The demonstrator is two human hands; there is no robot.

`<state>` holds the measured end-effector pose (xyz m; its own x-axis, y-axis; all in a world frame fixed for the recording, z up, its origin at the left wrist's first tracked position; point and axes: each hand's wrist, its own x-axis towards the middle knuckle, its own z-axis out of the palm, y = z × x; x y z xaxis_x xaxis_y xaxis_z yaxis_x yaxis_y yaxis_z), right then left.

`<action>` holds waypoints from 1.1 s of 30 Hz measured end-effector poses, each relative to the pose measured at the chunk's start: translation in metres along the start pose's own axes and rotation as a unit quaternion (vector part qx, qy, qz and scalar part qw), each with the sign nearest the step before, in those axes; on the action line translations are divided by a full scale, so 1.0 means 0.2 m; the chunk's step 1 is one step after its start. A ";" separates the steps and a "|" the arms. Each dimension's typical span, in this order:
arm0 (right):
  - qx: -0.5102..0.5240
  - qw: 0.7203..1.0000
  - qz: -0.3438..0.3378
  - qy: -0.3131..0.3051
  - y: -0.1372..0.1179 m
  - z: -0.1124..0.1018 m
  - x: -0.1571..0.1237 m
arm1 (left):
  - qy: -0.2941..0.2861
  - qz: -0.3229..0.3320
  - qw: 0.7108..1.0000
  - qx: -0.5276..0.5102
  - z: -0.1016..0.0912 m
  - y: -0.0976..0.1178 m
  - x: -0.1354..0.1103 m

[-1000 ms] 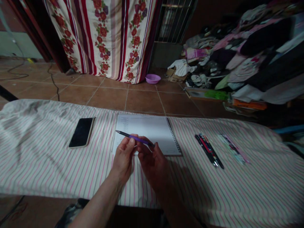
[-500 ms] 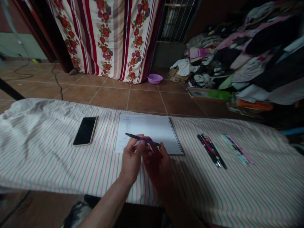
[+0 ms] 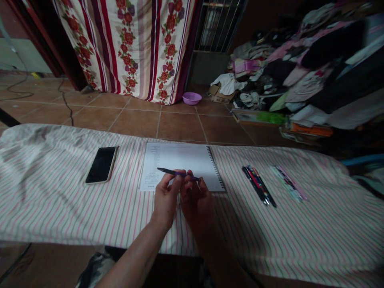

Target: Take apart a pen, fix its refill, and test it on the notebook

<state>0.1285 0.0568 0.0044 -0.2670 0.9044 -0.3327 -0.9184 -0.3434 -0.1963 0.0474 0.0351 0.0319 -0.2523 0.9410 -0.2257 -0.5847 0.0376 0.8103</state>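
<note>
Between my two hands is a slim dark pen (image 3: pixel 167 171) with a purple section, its black end pointing up to the left. My left hand (image 3: pixel 168 192) pinches it near the middle. The fingers of my right hand (image 3: pixel 196 198) close round its other end, partly in shadow. Beneath the pen lies a spiral-bound notebook (image 3: pixel 183 156), its page mostly white with print down the left side and the black coil on the right.
A smartphone (image 3: pixel 101 165) rests left of the notebook on the striped cloth (image 3: pixel 120 216). To the right lie several dark pens (image 3: pixel 258 185) and a group of pale pens (image 3: pixel 289 183). Beyond, a purple basin (image 3: pixel 192 98) stands on the tiled floor near a clothes pile (image 3: pixel 279 72).
The view has shifted slightly, so the notebook, phone and pens sit further left. My right-hand fingers have moved along the pen, closing more around its right end. Both hands still hold it.
</note>
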 end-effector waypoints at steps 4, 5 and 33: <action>0.015 1.000 0.003 0.016 -0.01 0.02 -0.01 | 0.003 0.005 1.000 0.002 0.00 0.02 0.00; 0.018 1.000 0.004 0.019 -0.02 0.02 -0.02 | 0.006 0.013 1.000 0.009 -0.01 0.02 0.00; 0.035 0.999 0.029 0.031 0.01 0.00 0.00 | 0.031 0.001 0.999 0.007 -0.02 0.02 0.02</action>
<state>0.1274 0.0571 0.0036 -0.3040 0.8657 -0.3977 -0.9206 -0.3743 -0.1111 0.0404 0.0382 0.0316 -0.3009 0.9183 -0.2573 -0.5729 0.0417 0.8186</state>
